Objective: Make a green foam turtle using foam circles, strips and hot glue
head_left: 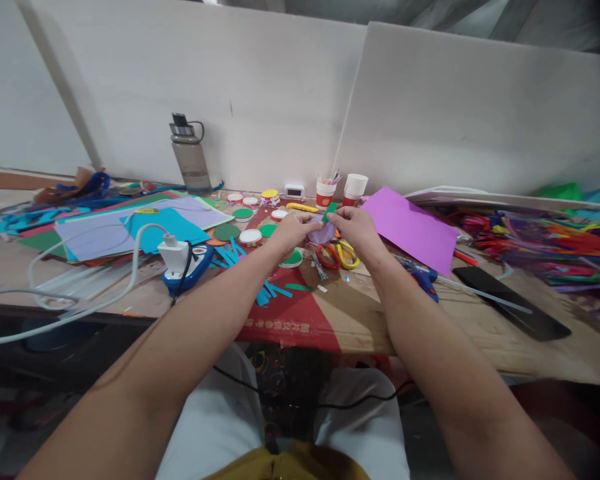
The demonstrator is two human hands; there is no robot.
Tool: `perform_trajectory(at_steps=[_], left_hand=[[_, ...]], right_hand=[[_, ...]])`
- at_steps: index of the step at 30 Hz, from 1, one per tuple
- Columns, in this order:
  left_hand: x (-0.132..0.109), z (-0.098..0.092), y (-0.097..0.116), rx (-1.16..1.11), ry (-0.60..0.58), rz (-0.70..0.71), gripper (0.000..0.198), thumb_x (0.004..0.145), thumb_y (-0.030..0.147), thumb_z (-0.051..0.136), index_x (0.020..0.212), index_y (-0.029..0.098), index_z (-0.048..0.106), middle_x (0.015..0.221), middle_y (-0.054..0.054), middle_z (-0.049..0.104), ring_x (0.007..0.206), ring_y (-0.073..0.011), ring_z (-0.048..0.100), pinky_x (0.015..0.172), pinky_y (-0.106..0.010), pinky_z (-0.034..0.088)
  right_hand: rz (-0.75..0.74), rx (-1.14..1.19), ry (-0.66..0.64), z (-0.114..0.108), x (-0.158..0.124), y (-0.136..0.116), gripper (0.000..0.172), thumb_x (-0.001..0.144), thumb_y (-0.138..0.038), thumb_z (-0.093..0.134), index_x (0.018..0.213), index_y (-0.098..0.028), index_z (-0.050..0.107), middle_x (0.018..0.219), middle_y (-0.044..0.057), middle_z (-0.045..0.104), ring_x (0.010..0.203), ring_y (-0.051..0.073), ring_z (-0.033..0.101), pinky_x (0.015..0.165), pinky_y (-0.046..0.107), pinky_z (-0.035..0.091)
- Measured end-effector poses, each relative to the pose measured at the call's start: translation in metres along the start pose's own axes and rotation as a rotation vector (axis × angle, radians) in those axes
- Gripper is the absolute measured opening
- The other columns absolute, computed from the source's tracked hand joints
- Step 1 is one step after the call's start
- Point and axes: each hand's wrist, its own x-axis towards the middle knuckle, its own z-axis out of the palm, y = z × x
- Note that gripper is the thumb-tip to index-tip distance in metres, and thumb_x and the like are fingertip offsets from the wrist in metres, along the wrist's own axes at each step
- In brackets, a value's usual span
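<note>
One cam live, head-worn, POV from above the lap point(220, 420), facing fwd & down; forearms point(205, 333) run up from btm corners, L hand point(295, 231) & R hand point(359, 231) nr ctr; wide view takes in table point(365, 330) w/ white panels point(280, 100) in bkgd.

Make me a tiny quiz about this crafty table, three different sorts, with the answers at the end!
1. True or false: the water bottle stands left of the stacked paper cups.
2. Pick one. The left hand holds: A, a phone; B, a lilac disc; C, a glue gun.
3. Fill the gap: the narrow strip at the right hand is coloured ___.

Key: 1 true; 2 B; 3 green.
</note>
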Motion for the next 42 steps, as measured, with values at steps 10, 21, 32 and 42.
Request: perform_trajectory(at_steps=[10,21,32,42], left_hand=[[0.001,-0.002,0.000,-0.065,0.009,0.006,0.026,0.074,0.035,0.079,0.075,0.013,0.064,0.067,0.000,0.064,0.058,-0.0099,0.058,0.053,-0.021,0.051],[0.005,-0.010,0.007,-0.516,-0.176,-0.055,0.017,0.084,0.020,0.071,0.075,0.012,0.059,0.061,0.000,0.057,0.051,-0.0054,0.053,0.043,-0.013,0.039],[0.003,-0.009,0.007,-0.524,-0.211,-0.130,0.010,0.086,0.016,0.068,0.081,0.011,0.060,0.067,0.000,0.058,0.055,-0.0045,0.055,0.045,-0.011,0.040],[0.008,-0.016,0.011,-0.301,-0.106,-0.156,0.024,0.082,0.035,0.072,0.095,0.015,0.067,0.077,-0.006,0.070,0.064,-0.0121,0.065,0.053,-0.020,0.049]], right_hand=[[0.017,-0.029,-0.030,0.003,0.002,0.005,0.023,0.073,-0.041,0.065,0.068,-0.019,0.060,0.064,-0.001,0.060,0.062,0.013,0.051,0.056,0.026,0.039],[0.145,0.422,-0.185,-0.002,0.000,-0.006,0.020,0.082,-0.034,0.065,0.096,-0.020,0.066,0.085,-0.001,0.062,0.062,0.007,0.050,0.053,0.019,0.040],[0.088,0.401,-0.306,0.005,-0.003,0.000,0.031,0.072,-0.039,0.075,0.096,-0.022,0.064,0.083,-0.003,0.064,0.072,0.010,0.058,0.066,0.024,0.046],[0.068,0.406,-0.185,0.005,-0.001,0.001,0.039,0.064,-0.046,0.080,0.077,-0.021,0.052,0.073,-0.005,0.057,0.062,0.008,0.050,0.059,0.022,0.041]])
